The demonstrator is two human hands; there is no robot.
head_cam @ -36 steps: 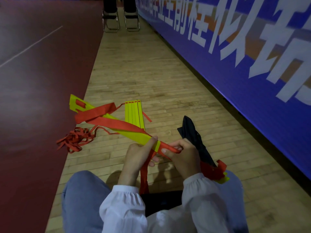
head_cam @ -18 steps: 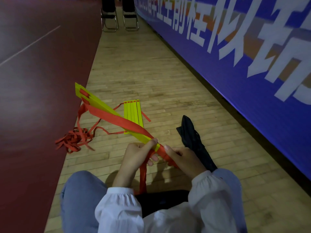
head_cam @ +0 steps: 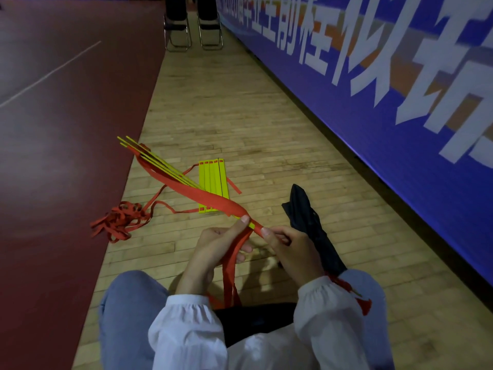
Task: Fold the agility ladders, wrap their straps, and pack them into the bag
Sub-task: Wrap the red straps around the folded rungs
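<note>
We find the left hand (head_cam: pixel 218 247) curled around the near end of a bundle of yellow rungs (head_cam: pixel 162 163), thumb pressed flat on top and fingers tucked beneath. The right hand (head_cam: pixel 293 252), just beside it, pinches the red strap (head_cam: pixel 202 194) between thumb and bent fingers where the strap crosses that end of the bundle. From that pinch one length of strap runs up along the rungs, which point away to the left and lift off the floor; another length hangs down between the two hands toward the lap.

Past the hands, a second folded ladder (head_cam: pixel 213 185) lies flat on the wooden floor (head_cam: pixel 240 116), its rungs side by side. To its left sits a tangle of strap (head_cam: pixel 120 221) at the edge of the dark red court (head_cam: pixel 66 129). The black bag (head_cam: pixel 306 220) lies crumpled on the floor behind the right hand, reaching to the right knee.

Farther off – two folding chairs (head_cam: pixel 177 33) stand by a long blue banner (head_cam: pixel 386 145) along the right.
</note>
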